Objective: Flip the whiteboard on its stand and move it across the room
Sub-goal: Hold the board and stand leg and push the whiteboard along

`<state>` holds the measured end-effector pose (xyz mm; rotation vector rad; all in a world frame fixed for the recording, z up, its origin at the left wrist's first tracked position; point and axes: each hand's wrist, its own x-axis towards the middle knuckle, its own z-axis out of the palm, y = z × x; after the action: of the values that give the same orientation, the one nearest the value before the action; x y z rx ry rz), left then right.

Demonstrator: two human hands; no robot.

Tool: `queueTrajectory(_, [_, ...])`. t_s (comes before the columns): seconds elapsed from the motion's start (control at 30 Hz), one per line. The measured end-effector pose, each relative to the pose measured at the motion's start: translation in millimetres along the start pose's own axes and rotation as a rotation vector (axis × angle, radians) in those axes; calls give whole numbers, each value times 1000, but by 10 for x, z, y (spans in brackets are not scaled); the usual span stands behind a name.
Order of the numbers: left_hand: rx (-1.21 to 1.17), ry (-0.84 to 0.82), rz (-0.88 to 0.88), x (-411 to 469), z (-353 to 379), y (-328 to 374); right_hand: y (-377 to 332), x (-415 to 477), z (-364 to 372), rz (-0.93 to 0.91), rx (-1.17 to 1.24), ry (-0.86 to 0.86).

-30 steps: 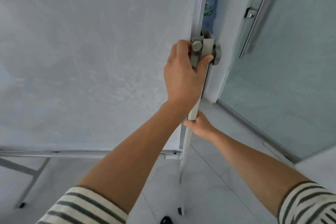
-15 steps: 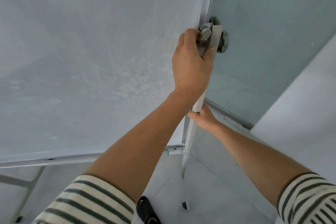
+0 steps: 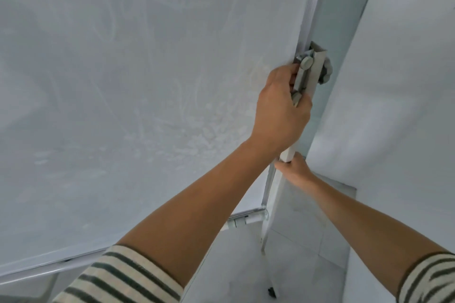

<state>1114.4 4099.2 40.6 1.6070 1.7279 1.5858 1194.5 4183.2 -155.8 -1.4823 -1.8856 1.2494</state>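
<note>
Holding the stand post (image 3: 288, 155) of the whiteboard (image 3: 147, 81) close in front, left hand (image 3: 280, 110) wrapped tight up by the knob (image 3: 306, 63), right hand (image 3: 296, 171) wrapped tight lower down, the person looks busy rolling it (flip seemingly done), and next must push slowly, watching the wheel (image 3: 271, 299).

The whiteboard (image 3: 147, 81) is cut off by the top and left edges. Part of the stand post (image 3: 290, 152) is hidden behind the left hand (image 3: 280, 110). The right hand's (image 3: 295, 170) fingers are concealed behind the post.
</note>
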Motion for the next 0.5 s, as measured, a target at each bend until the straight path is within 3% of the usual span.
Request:
queueTrajectory(0.2, [-11,-165,-54,-274,65,227,187,-198,-292,70,-29,104])
queueTrajectory(0.27, [-3,-210,-61,-387,-16,212,236,-292,-334,100,-144,129])
queueTrajectory(0.4, [43,-331,-97,-747,-360,-48,458,-590,-256,204,-448,16])
queueTrajectory(0.5, [103,-357,-237,-1211,-758,-423,518,-912,-37,204,-572,-133])
